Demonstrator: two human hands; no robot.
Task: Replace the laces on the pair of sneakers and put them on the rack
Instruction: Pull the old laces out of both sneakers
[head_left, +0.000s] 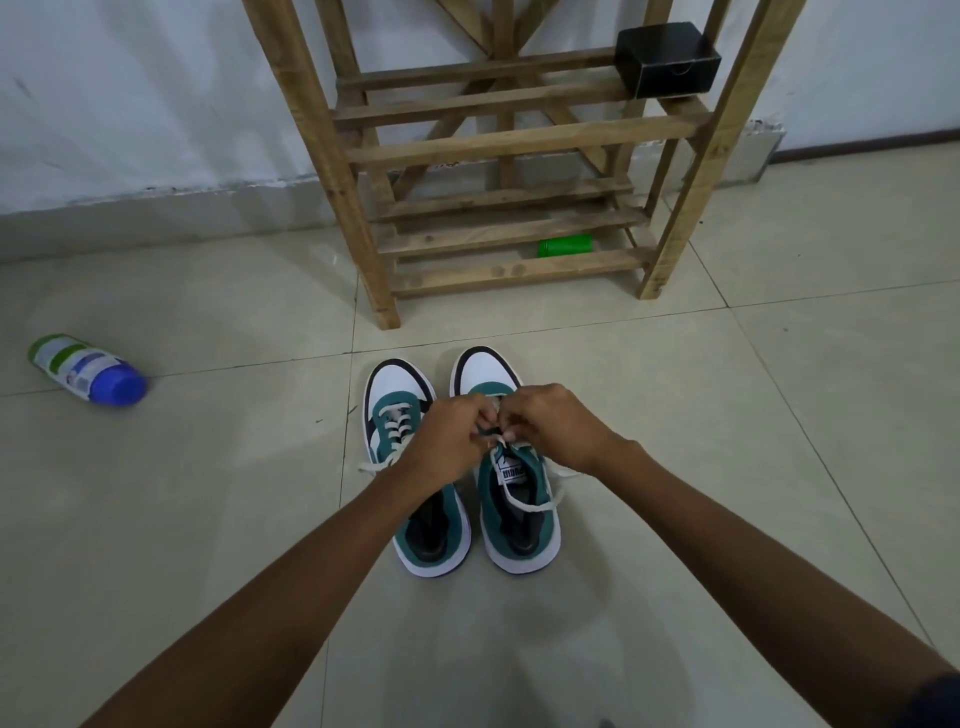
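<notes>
Nearest, left hand (451, 435) and right hand (556, 427) each pinch the white lace (524, 506) over the right sneaker (511, 467) | left sneaker (410, 457) touching beside it on floor tiles (208, 493) | beyond, wooden rack (509, 150).

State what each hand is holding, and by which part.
Both the left hand and right hand pinch the white lace of the right sneaker over its upper eyelets, fingers curled; the exact grip points are hidden.

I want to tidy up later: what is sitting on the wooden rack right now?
On the wooden rack, a black box sits on an upper shelf and a green container lies on the lowest. The rack's top is out of frame.
</notes>
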